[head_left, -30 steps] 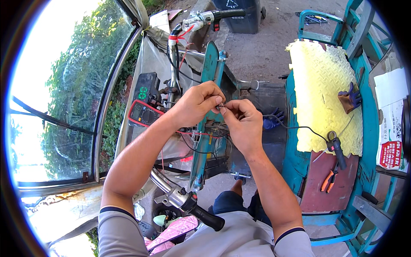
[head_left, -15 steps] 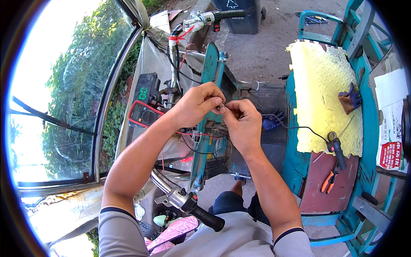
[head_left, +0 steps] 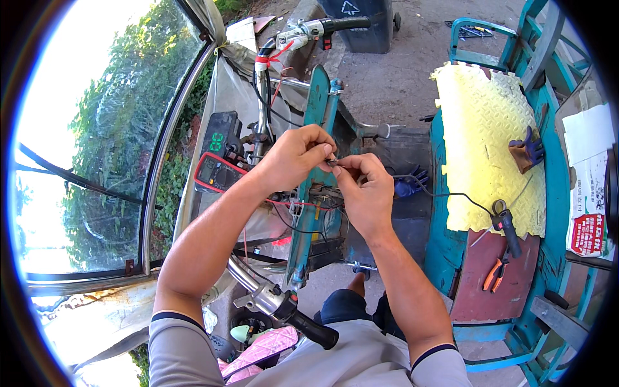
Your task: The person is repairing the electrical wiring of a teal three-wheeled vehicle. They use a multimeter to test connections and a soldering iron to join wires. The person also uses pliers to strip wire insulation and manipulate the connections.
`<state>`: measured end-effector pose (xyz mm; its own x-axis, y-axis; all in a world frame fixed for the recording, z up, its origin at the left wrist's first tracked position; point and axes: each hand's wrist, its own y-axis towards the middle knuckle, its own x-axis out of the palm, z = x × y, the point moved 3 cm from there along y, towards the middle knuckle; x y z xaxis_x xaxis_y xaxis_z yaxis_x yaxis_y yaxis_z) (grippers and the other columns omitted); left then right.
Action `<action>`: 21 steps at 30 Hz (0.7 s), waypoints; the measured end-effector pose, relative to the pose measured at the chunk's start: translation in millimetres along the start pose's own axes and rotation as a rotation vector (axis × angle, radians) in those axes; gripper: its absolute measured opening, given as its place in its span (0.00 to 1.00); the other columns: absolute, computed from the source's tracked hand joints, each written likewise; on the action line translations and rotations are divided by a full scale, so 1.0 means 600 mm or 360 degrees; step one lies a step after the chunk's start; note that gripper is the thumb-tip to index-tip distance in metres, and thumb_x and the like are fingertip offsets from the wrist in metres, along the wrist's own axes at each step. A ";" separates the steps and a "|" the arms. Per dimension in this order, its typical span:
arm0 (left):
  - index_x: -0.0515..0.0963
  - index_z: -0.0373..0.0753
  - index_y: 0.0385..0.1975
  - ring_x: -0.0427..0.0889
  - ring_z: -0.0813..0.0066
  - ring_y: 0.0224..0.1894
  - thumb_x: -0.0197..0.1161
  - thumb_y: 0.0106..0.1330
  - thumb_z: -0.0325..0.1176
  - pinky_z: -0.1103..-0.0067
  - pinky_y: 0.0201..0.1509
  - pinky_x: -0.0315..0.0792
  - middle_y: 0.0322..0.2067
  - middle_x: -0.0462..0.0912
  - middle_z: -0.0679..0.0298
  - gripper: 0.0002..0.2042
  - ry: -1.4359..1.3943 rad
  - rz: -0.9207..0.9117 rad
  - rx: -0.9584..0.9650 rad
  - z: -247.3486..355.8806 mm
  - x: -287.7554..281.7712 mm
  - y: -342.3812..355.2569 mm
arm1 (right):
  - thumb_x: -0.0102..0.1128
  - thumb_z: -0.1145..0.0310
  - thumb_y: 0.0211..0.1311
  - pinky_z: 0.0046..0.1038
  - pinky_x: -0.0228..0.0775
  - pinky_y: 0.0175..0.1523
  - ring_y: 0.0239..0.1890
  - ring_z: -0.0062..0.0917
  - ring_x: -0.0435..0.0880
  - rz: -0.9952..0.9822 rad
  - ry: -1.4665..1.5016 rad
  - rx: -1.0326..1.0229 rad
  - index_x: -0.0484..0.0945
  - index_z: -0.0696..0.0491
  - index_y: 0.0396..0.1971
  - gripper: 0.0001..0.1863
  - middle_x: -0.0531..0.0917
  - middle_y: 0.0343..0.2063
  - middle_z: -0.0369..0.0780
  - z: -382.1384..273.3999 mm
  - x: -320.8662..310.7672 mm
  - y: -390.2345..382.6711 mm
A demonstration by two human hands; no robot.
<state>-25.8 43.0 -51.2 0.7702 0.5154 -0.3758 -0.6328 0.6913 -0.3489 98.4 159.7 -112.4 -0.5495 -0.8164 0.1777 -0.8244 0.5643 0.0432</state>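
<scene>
1. Left hand [head_left: 293, 158] and right hand [head_left: 364, 187] meet fingertip to fingertip over the teal metal steering column [head_left: 314, 174] of the small vehicle, each pinching one end of a thin dark wire lead with a small metal tip [head_left: 333, 163]
2. Both hands are clenched in a fine pinch on that lead; whether it is one piece or two ends being joined is too small to tell
3. The lead sits just above the tangle of red and black wires [head_left: 303, 209] against the column, between the two handlebar grips
4. Handling judgement: the wire looks very light, limp and thin, and the bare tip is probably easy to bend or fray, so a pinch close behind the tip on the insulation suits best
5. Nearby: red-framed multimeter [head_left: 216, 173] just left of the left wrist, black handlebar grip [head_left: 303, 322] below, yellow foam mat [head_left: 483, 142] well apart on the right, orange-handled pliers [head_left: 495, 274] on the brown seat board [head_left: 490, 284]
</scene>
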 end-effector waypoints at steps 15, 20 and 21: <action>0.79 0.28 0.44 0.86 0.78 0.39 0.61 0.76 0.27 0.79 0.44 0.79 0.36 0.85 0.61 0.08 -0.0045 0.0006 0.0070 -0.004 0.000 0.002 | 0.76 0.77 0.57 0.31 0.74 0.35 0.31 0.28 0.84 0.0162 -0.0175 -0.0252 0.87 0.57 0.32 0.05 0.81 0.28 0.39 -0.004 0.013 0.013; 0.79 0.27 0.43 0.86 0.78 0.39 0.61 0.75 0.27 0.80 0.45 0.80 0.35 0.86 0.61 0.07 -0.0055 -0.0018 0.0082 -0.002 0.000 0.000 | 0.75 0.76 0.56 0.32 0.74 0.35 0.32 0.31 0.83 0.0188 -0.0350 -0.0330 0.86 0.56 0.31 0.05 0.81 0.28 0.39 -0.003 0.010 0.011; 0.80 0.27 0.43 0.86 0.78 0.39 0.61 0.74 0.27 0.80 0.45 0.80 0.36 0.86 0.61 0.07 -0.0044 -0.0022 0.0090 -0.002 0.000 0.001 | 0.75 0.76 0.56 0.33 0.74 0.35 0.32 0.32 0.83 0.0215 -0.0406 -0.0403 0.86 0.56 0.30 0.05 0.80 0.28 0.38 -0.001 0.011 0.011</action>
<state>-26.3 42.8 -52.3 0.7812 0.5188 -0.3473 -0.6172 0.7255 -0.3045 89.6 158.0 -110.0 -0.6932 -0.7190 -0.0507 -0.7003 0.6552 0.2834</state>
